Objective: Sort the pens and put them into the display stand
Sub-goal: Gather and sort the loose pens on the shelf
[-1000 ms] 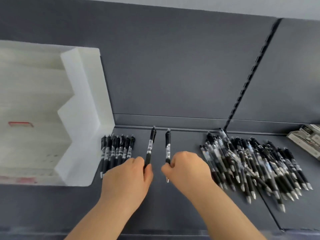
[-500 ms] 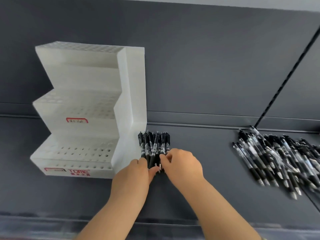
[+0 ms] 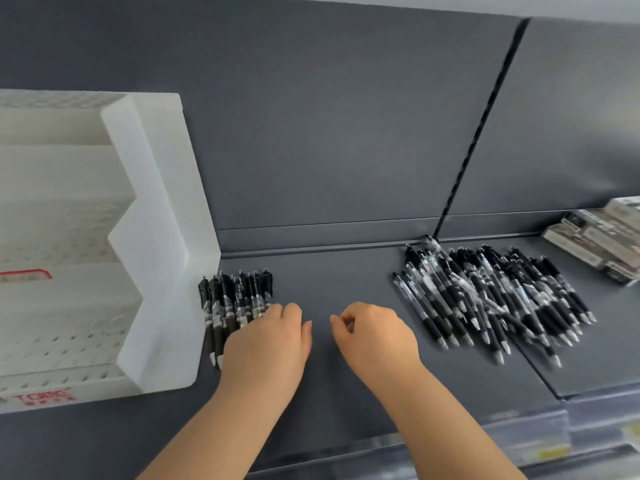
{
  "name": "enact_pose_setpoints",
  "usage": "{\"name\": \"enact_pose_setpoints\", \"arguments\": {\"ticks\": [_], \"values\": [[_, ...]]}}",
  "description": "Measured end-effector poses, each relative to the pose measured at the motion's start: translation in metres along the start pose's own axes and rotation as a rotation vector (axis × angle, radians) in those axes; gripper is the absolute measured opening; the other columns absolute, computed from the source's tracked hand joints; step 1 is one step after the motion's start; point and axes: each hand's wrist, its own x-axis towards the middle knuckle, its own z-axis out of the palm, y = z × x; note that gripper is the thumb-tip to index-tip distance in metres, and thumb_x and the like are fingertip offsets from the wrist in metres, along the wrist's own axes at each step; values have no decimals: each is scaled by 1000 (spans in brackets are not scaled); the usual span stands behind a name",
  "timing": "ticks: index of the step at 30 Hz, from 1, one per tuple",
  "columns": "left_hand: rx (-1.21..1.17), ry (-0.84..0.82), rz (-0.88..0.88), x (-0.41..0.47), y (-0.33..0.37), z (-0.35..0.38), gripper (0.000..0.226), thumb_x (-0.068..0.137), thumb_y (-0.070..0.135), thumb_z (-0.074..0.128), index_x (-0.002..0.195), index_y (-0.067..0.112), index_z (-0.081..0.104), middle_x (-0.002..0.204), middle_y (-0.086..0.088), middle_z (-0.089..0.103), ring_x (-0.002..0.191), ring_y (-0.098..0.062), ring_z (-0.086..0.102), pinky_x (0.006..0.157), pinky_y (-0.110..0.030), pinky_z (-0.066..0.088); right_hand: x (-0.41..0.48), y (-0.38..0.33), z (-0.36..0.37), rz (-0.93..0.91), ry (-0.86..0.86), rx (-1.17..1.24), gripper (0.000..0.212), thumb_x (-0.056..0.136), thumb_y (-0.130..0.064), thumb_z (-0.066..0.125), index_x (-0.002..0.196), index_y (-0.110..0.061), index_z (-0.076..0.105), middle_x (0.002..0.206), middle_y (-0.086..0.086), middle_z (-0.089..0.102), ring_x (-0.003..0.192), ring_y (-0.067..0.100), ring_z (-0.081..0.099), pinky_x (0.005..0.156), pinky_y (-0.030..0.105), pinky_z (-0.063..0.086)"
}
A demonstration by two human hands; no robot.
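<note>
Currently: left hand (image 3: 266, 344) sits palm down on the lower ends of the sorted row (image 3: 239, 296) of black pens, knuckles bent, fingertips hidden under the hand, so I can't tell whether it pinches any pen or just rests on them. Right hand (image 3: 375, 336) hovers just right of the left one, apart from it, over bare shelf (image 3: 346, 278); fingers loosely curled, thumb near the forefinger with a narrow gap, holding nothing. The row lies flat on the shelf, pens side by side, clip ends toward the back panel (image 3: 329, 133), tips toward the person, its left edge touching or just beside the side wall of the stand (image 3: 159, 237). Stand is white, stepped in tiers with hole grids on each tier, red label (image 3: 24, 274) on one step, red lettering on the bottom front. Unsorted pile (image 3: 491, 299) of black pens lies well to the right, overlapping, tips mostly pointing down-right. Boxes (image 3: 599, 237) are stacked at the far right, beyond the pile.
</note>
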Motion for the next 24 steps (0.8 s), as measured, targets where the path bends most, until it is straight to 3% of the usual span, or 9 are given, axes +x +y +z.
{"name": "enact_pose_setpoints", "arguments": {"ticks": [5,8,10,13,18,24], "values": [[-36,-26,73,28,57,14,32,73,31,75,62,17,49,52,5,44,32,-16,41,42,-15,0,7,56,-32,18,65,-14,27,93,-43,44,94,-22,62,85,-5,66,77,18,63,66,29,52],[12,13,61,40,95,24,24,97,42,38,87,22,47,76,6,45,58,-15,50,41,-24,15,14,90,-55,28,80,-29,25,94,-41,45,92,-23,62,81,-5,66,73,17,62,62,28,51],[21,22,76,48,119,25,27,99,44,26,93,24,43,82,7,41,69,-14,52,43,-24,17,19,111,-70,27,91,-30,24,94,-40,46,90,-24,63,78,-6,65,71,16,61,60,27,50],[29,-21,72,60,151,28,27,100,44,23,99,25,42,85,8,39,78,-14,57,43,-23,18,26,141,-88,27,97,-34,21,93,-39,46,88,-26,62,77,-7,65,69,15,61,56,25,45],[27,-65,12,74,195,36,29,99,46,23,98,25,43,96,9,52,83,-13,58,48,-25,25,34,184,-112,19,91,-25,23,93,-41,46,82,-26,59,69,-7,62,65,15,58,49,22,38],[19,-72,-37,89,245,42,34,98,49,24,100,24,47,94,9,54,79,-12,58,58,-25,40,43,227,-131,1,47,6,25,93,-43,46,81,-24,59,65,-5,61,58,15,57,54,24,45]]}}
